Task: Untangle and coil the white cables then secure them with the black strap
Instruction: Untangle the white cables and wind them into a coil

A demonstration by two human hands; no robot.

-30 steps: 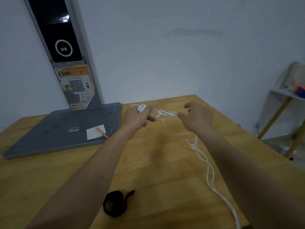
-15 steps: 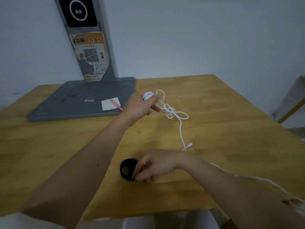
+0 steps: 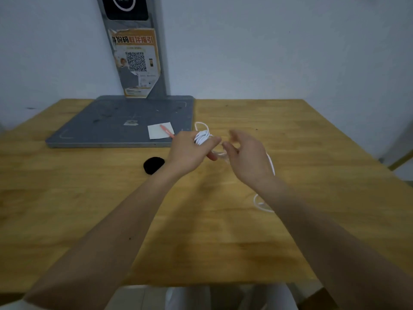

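Note:
My left hand (image 3: 187,151) grips a small coil of white cable (image 3: 202,137) above the middle of the wooden table (image 3: 89,198). My right hand (image 3: 248,157) hovers just right of it, its fingers blurred by motion. A strand of the cable runs from the coil through this hand. The loose cable then drops behind the right wrist and ends in a loop on the table (image 3: 260,203). The black strap (image 3: 153,165) lies flat on the table, just left of my left wrist, with neither hand touching it.
A grey metal base plate (image 3: 111,128) with an upright post (image 3: 134,52) stands at the back left. A white paper slip (image 3: 159,130) and a red pen (image 3: 166,130) lie on it. The table's front edge is near my body.
My right hand has left the black strap and risen to the cable beside my left hand. The strap now lies farther back, left of my left wrist.

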